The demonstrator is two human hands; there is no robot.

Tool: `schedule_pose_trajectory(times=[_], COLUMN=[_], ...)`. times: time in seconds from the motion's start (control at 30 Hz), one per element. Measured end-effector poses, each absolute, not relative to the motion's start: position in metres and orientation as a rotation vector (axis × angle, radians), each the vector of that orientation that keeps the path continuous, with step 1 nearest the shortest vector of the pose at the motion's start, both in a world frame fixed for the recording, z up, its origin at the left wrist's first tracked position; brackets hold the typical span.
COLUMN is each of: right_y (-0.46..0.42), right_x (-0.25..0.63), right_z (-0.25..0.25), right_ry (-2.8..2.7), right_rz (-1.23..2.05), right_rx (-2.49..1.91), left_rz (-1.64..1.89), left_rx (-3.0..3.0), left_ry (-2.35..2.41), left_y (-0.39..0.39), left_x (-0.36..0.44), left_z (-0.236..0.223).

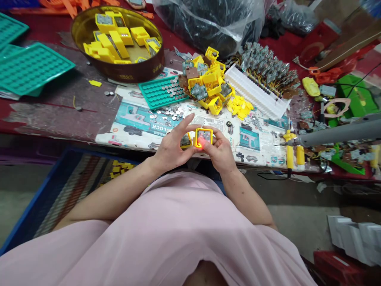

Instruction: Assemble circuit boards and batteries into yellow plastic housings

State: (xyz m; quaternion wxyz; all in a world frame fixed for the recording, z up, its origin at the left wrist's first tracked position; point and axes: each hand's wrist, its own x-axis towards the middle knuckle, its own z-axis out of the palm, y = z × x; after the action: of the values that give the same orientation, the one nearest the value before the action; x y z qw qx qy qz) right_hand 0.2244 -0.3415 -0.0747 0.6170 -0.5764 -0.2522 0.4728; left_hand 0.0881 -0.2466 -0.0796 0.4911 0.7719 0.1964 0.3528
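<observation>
Just above the table's front edge, a small yellow plastic case (203,138) is held between my two hands, its open face turned up. Inside it sits a grey part, and a red light glows at the lower left corner. My right hand (222,154) grips the case from the right, thumb pressed on its lower edge. From the other side, my left hand (172,147) pinches it with the thumb and a finger, the index finger raised. Behind the left hand, partly hidden, is another yellow case (185,140).
Beyond the hands lie button cells (175,113), a green tray (162,93), heaped yellow cases (210,81), yellow tabs (239,106) and a white rack (253,91) with wired parts. A round tin (125,73) holds yellow cases. At right, a grey rod (336,131) crosses the table.
</observation>
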Motion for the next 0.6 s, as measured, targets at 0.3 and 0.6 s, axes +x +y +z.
schedule_pose_trajectory(times=[0.3, 0.6], right_y=[-0.352, -0.363], right_x=[0.219, 0.216], right_z=[-0.076, -0.070], right_ry=[-0.580, -0.511], right_rz=[1.048, 1.091], right_rx=[-1.329, -1.321], left_rz=[1.007, 0.996], left_rx=[2.116, 2.087], left_ry=[0.285, 0.251], left_y=[-0.247, -0.253], left_x=[0.086, 0.085], left_z=[-0.095, -0.100])
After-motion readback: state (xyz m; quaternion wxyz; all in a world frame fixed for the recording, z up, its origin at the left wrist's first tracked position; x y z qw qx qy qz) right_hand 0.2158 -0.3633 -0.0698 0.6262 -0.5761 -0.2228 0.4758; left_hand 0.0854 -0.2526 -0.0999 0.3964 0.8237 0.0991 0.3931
